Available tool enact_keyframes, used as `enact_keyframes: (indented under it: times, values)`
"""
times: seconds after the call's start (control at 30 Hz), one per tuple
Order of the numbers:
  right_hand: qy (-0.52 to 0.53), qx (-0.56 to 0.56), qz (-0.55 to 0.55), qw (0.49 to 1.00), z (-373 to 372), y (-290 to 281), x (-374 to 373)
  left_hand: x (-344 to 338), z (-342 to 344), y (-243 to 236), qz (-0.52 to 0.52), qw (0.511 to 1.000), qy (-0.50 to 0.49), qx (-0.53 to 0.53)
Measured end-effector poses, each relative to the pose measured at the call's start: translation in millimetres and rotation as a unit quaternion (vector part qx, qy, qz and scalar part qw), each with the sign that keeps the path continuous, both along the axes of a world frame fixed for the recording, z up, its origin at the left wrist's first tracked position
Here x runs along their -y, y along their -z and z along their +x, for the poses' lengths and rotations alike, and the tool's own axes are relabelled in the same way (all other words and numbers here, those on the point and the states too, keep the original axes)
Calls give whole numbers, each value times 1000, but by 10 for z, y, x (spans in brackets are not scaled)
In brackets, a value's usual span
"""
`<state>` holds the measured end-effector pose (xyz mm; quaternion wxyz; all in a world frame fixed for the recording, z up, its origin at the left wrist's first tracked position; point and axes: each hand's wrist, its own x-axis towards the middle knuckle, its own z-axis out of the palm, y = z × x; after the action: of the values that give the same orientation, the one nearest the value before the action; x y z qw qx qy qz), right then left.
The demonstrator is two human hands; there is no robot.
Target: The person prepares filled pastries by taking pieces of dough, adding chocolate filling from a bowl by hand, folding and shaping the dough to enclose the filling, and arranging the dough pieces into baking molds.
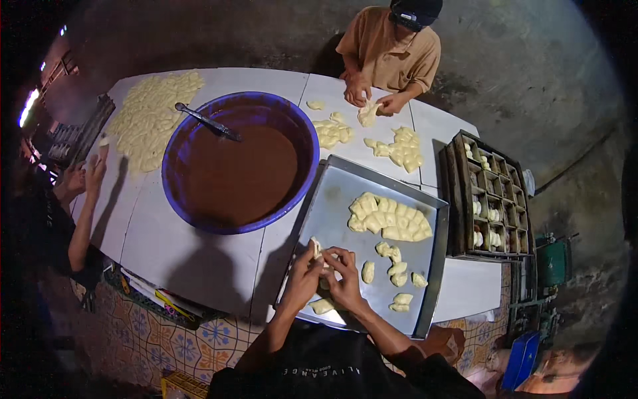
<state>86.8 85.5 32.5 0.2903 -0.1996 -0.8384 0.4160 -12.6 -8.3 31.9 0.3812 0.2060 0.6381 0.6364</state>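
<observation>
Both my hands meet over the near left part of a shallow metal tray (pixel 335 223). My left hand (pixel 301 280) and my right hand (pixel 344 282) pinch a small piece of pale yellow dough (pixel 316 247) between their fingers, which partly cover it. Beneath my hands another dough lump (pixel 322 306) lies on the tray. A packed slab of dough pieces (pixel 391 218) sits toward the tray's far side. Between it and the near edge are several loose lumps, among them a small oval one (pixel 367 271) and a short chain of pieces (pixel 397 267).
A purple basin (pixel 170 189) of brown filling (pixel 239 179) with a metal utensil (pixel 207 122) stands left of the tray. Dough pieces (pixel 156 110) cover the table's far left. A co-worker (pixel 392 60) handles dough opposite; another's hands (pixel 93 176) are at left. A divided wooden crate (pixel 492 199) stands right.
</observation>
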Motion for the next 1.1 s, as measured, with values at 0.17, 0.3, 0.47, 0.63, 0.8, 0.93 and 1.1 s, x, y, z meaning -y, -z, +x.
enact_keyframes:
  times: [0.17, 0.3, 0.47, 0.63, 0.8, 0.93, 1.1]
  values:
    - [44, -198, -206, 957, 40, 23, -82, 64, 81, -36, 93, 996, 14, 2]
    - [-41, -111, -197, 973, 136, -85, -110, 72, 107, -140, 98, 994, 15, 36]
    - [-39, 59, -224, 972, 261, -18, -92, 74, 158, 34, 3, 991, -31, 126]
    - [2, 37, -154, 987, 175, 182, -109, 78, 168, -17, 109, 990, -13, -90]
    - [-232, 190, -506, 809, 199, -71, -366, 234, 36, -86, 228, 973, 25, 36]
    - [-121, 122, -207, 963, -83, 259, -438, 342, 63, 78, 41, 962, -74, -259]
    - [-172, 132, -212, 953, -57, 520, -590, 490, 197, 10, -139, 931, 100, -321]
